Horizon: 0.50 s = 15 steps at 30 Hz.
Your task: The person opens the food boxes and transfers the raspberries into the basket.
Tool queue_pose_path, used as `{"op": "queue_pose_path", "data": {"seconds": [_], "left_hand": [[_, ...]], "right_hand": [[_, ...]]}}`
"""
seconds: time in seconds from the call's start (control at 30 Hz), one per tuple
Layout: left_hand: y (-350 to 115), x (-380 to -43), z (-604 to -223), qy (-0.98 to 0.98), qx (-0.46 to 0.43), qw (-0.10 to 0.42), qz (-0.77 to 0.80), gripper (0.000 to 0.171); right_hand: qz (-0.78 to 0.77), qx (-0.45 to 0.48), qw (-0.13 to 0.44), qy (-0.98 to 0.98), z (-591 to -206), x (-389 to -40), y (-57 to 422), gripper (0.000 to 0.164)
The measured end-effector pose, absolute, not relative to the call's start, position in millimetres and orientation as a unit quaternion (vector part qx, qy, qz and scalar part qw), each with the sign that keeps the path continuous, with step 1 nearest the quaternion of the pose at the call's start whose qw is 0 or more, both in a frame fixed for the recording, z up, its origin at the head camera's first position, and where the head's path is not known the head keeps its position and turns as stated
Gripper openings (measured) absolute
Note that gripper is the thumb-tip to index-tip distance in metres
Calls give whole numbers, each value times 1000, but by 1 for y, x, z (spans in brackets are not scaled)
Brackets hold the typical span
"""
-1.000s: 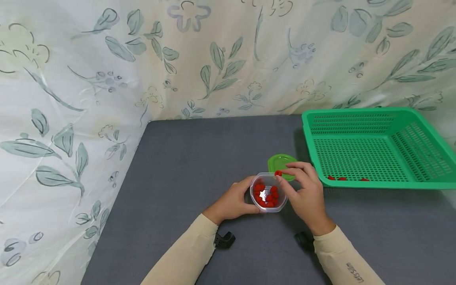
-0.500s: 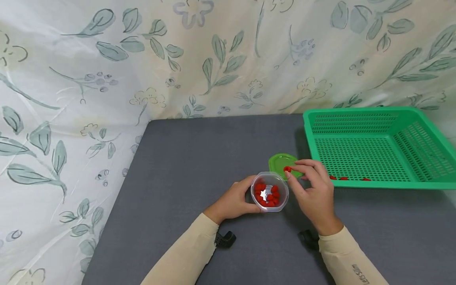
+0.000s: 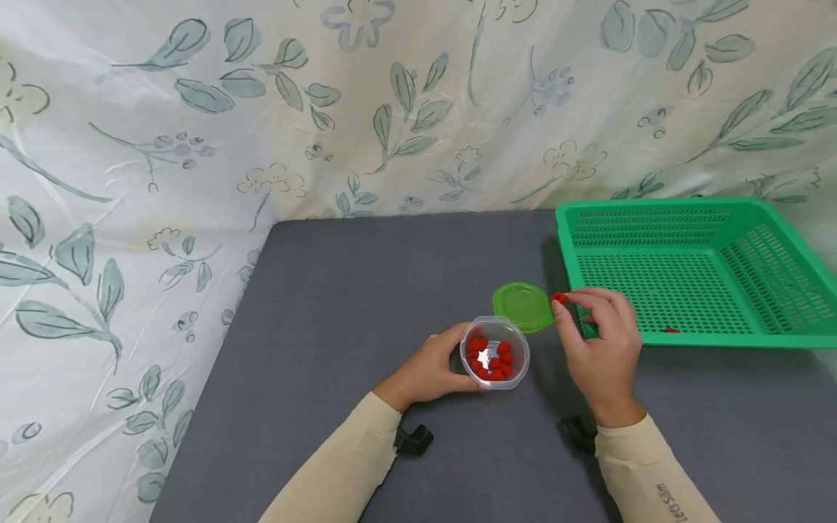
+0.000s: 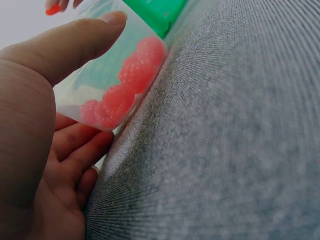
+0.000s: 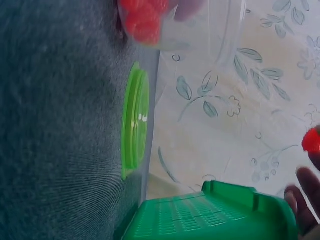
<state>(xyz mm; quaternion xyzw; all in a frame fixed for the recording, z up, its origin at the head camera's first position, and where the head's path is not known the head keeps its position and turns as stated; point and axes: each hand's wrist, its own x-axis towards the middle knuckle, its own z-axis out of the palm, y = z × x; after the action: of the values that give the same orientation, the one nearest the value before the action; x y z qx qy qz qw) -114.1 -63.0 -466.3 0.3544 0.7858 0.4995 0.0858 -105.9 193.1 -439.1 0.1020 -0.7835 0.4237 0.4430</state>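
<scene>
My left hand holds a small clear plastic tub between thumb and fingers, and the tub stands on the table. Several red raspberries lie at its bottom, visible through the wall in the left wrist view. Between thumb and fingertips, my right hand pinches a single raspberry, raised near the left rim of a green basket. In the right wrist view that raspberry shows at the right edge, with some fingers out of frame. A light green lid lies just behind the tub.
Inside the basket, another red berry shows close to the front wall, which hides part of the floor. The grey table meets a leaf-patterned curtain at the back and left.
My right hand has moved right with the pinched raspberry, from over the tub past the lid to the basket's left rim. The left hand and tub stay in place.
</scene>
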Motion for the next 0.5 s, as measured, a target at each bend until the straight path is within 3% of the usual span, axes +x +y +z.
{"op": "queue_pose_path", "data": {"seconds": [0.5], "left_hand": [[-64,-115,-467,781,359,85,503,77]], "right_hand": [[366,-3,498,-786,-441,-113,213,16]]}}
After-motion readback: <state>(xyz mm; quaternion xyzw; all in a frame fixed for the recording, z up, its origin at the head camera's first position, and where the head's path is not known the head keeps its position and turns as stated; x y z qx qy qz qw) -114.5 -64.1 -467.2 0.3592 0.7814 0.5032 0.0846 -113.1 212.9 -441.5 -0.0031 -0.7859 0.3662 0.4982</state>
